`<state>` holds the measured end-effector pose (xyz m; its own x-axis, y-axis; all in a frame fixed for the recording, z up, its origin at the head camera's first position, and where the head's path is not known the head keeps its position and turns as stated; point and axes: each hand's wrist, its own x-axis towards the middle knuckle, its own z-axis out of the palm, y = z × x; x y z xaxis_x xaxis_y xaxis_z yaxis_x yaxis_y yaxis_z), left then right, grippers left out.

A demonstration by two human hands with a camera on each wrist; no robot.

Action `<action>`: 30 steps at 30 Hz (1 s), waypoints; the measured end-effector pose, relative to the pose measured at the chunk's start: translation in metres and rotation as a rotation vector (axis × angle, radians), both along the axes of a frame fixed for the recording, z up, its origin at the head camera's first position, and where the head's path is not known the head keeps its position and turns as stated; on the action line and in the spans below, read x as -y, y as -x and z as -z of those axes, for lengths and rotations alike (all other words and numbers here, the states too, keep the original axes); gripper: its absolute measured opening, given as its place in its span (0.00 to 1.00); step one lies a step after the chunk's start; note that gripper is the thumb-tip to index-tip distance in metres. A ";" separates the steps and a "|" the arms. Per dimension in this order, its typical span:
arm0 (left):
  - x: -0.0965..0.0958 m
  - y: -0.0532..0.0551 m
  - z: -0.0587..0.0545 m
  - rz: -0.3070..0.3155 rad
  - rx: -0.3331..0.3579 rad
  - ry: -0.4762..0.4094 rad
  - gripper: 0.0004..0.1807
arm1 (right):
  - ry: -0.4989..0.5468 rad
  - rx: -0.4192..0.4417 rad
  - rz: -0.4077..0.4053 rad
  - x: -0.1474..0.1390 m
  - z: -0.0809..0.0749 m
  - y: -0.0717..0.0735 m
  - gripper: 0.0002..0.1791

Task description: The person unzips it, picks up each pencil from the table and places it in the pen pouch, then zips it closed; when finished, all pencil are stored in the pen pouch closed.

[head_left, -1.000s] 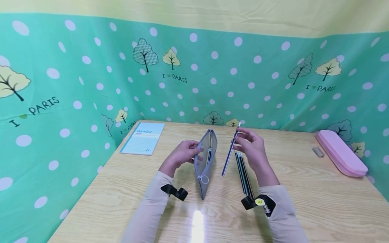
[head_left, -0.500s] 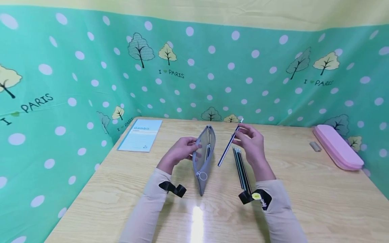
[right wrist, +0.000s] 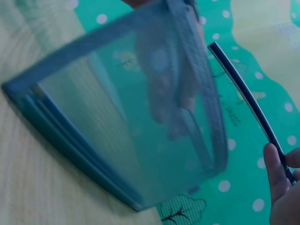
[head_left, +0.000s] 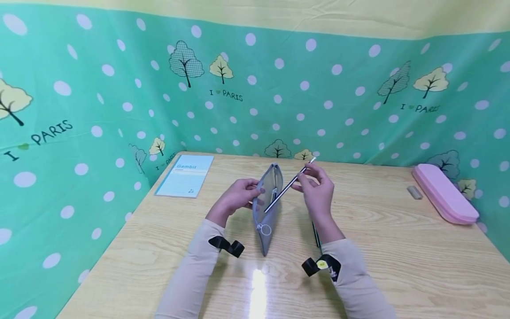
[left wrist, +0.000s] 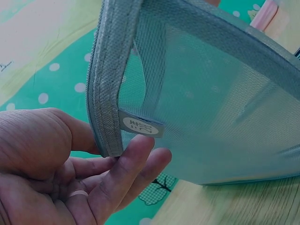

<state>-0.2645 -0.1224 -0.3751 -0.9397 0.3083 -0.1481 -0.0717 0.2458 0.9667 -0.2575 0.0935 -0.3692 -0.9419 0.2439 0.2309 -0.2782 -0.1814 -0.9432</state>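
Note:
My left hand (head_left: pixel 239 195) pinches the rim of a grey mesh zip pouch (head_left: pixel 264 241), holding it upright with its mouth parted. A small tag (left wrist: pixel 140 125) on the pouch shows by the fingers in the left wrist view. Between thumb and fingers of my right hand (head_left: pixel 318 190) is a dark pencil with a pale stripe (head_left: pixel 284 194). It slants, its lower end over the pouch's mouth in the head view. Dark pencils (right wrist: pixel 89 143) lie along the pouch's bottom, seen through the mesh. Under my right forearm, more pencils (head_left: pixel 316 235) lie on the table, mostly hidden.
A light blue notebook (head_left: pixel 185 176) lies at the table's back left. At the right are a small grey eraser (head_left: pixel 415 192) and a pink pencil case (head_left: pixel 445 192). A green dotted curtain (head_left: pixel 342 110) hangs behind the wooden table (head_left: pixel 159 257).
My right hand has moved left with the pencil, which tilts more and now has its lower end over the pouch's mouth. The forearm now covers most of the loose pencils. My left hand keeps its hold.

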 end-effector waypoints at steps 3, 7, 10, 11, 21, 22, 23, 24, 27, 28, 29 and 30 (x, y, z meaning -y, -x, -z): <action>0.000 0.000 0.000 -0.007 0.005 0.004 0.18 | -0.040 -0.044 -0.019 0.009 0.004 -0.003 0.19; -0.001 0.000 -0.002 -0.009 0.012 0.009 0.19 | -0.106 -0.099 -0.044 0.015 0.005 -0.008 0.18; -0.001 -0.001 -0.003 -0.011 0.020 0.008 0.19 | -0.143 -0.115 -0.069 0.017 0.004 -0.011 0.18; -0.001 -0.001 -0.003 -0.012 0.021 0.007 0.19 | -0.160 -0.112 -0.079 0.018 0.003 -0.011 0.19; 0.000 0.000 -0.003 -0.018 0.015 0.032 0.19 | -0.361 -0.056 -0.175 0.022 -0.002 -0.020 0.19; 0.000 0.000 -0.003 -0.017 0.014 0.034 0.19 | -0.378 -0.063 -0.173 0.023 -0.003 -0.021 0.18; 0.000 0.001 -0.002 -0.015 0.013 0.036 0.19 | -0.392 -0.072 -0.171 0.023 -0.003 -0.021 0.18; 0.000 0.001 -0.002 -0.014 0.011 0.037 0.20 | -0.399 -0.083 -0.172 0.024 -0.002 -0.022 0.18; -0.001 0.001 -0.002 -0.009 0.008 0.038 0.20 | -0.417 -0.111 -0.177 0.025 -0.001 -0.022 0.18; -0.001 0.002 -0.001 -0.009 0.007 0.039 0.20 | -0.420 -0.114 -0.179 0.025 -0.001 -0.022 0.18; -0.001 0.002 -0.001 -0.007 0.007 0.038 0.20 | -0.428 -0.117 -0.181 0.025 0.000 -0.022 0.18; -0.001 0.002 -0.001 -0.006 0.006 0.038 0.20 | -0.435 -0.120 -0.182 0.025 0.000 -0.022 0.18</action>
<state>-0.2666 -0.1214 -0.3737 -0.9406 0.2963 -0.1656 -0.0795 0.2819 0.9562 -0.2355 0.0683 -0.3691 -0.9209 -0.0657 0.3843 -0.3898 0.1666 -0.9057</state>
